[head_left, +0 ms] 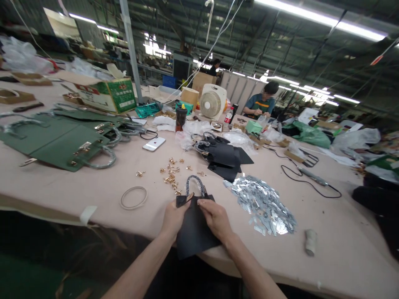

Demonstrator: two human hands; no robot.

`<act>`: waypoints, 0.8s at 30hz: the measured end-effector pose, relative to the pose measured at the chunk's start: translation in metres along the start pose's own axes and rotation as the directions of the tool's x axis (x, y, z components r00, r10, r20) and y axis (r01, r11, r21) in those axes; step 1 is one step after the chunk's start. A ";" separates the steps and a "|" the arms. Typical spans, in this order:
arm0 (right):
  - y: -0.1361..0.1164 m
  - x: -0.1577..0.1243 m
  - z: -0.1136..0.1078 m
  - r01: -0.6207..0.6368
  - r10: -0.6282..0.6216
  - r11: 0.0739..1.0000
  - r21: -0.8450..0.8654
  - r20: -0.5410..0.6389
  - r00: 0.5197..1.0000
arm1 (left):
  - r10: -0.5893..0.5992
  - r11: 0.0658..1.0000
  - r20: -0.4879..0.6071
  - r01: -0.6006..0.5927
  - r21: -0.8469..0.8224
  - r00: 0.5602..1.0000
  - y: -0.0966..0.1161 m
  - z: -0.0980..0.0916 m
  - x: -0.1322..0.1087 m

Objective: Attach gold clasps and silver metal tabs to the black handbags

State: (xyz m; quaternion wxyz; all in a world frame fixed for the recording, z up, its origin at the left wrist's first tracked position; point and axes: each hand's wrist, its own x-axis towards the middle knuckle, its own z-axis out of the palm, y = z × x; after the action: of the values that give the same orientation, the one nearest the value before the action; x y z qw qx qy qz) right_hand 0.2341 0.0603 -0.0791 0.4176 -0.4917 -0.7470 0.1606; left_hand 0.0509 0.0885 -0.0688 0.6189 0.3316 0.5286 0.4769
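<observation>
Black panel, probably light and bendable, sits between left hand, pinching its upper corner, and right hand, grip unclear from here; best held below the handle beyond.

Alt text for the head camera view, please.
A left hand holds a black bag panel with a plastic-wrapped handle at a table while the right hand touches it. Gold fittings lie beyond, silver metal pieces at right, green bags at left.

Overhead tubes glaring; dim roof; metal plates glinting; outer edges warped, blurred
</observation>
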 end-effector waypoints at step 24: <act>-0.047 0.053 -0.081 -0.288 0.284 0.957 -0.026 0.287 0.915 | 0.308 0.929 0.183 -0.337 0.154 0.934 -0.018 -0.019 -0.013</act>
State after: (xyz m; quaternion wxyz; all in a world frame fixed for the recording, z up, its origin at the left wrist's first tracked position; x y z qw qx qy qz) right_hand 0.2603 0.0706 0.0246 0.2807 -0.5635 -0.7184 0.2959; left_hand 0.0370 0.0684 -0.0852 0.5381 0.5057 0.4584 0.4946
